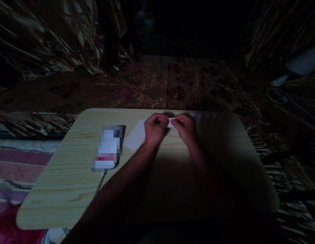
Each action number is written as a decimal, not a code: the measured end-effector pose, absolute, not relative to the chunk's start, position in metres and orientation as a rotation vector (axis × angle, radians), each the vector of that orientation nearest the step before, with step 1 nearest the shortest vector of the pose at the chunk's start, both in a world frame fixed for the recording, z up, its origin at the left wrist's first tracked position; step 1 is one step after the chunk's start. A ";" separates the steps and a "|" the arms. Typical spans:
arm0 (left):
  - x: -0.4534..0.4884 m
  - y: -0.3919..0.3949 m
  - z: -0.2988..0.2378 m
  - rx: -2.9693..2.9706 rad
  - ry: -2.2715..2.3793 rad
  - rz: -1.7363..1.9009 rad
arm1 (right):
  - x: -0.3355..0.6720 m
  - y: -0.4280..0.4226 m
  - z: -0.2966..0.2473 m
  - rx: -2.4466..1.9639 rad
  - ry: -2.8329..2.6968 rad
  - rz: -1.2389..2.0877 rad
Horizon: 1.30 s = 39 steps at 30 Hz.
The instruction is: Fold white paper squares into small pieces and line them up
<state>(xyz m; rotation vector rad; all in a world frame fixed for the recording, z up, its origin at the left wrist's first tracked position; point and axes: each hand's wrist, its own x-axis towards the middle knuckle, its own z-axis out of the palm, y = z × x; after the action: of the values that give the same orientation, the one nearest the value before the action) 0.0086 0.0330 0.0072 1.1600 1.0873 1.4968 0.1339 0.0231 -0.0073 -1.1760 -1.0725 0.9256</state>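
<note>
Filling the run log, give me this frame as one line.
left hand: pinching small white paper piece | right hand: pinching same piece | white sheet: flat on wooden table, beside left hand | phone: on table

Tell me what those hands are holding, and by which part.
A small white paper, pinched between both hands: the left hand takes a fingertip grip on its left end, the right hand on its right end.

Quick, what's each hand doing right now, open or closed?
Left hand: closed, pinching one end of the small white paper.
Right hand: closed, pinching its other end.
</note>
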 end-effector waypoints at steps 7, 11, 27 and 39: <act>0.009 0.034 0.006 1.128 1.057 1.483 | 0.134 0.023 -0.004 -1.205 -1.054 0.916; 0.009 0.034 0.004 1.118 1.033 1.479 | 0.134 0.022 -0.003 -1.207 -1.043 0.922; 0.011 0.033 0.004 1.053 1.043 1.430 | 0.130 0.020 0.003 -1.287 -1.008 0.811; 0.008 0.038 0.003 0.952 1.034 1.479 | 0.129 0.023 -0.006 -1.288 -1.105 0.903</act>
<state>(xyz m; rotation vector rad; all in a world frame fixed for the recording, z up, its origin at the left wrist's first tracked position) 0.0079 0.0383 0.0033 0.9522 1.0344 1.4794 0.1287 0.0225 -0.0059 -1.2881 -1.1048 0.9031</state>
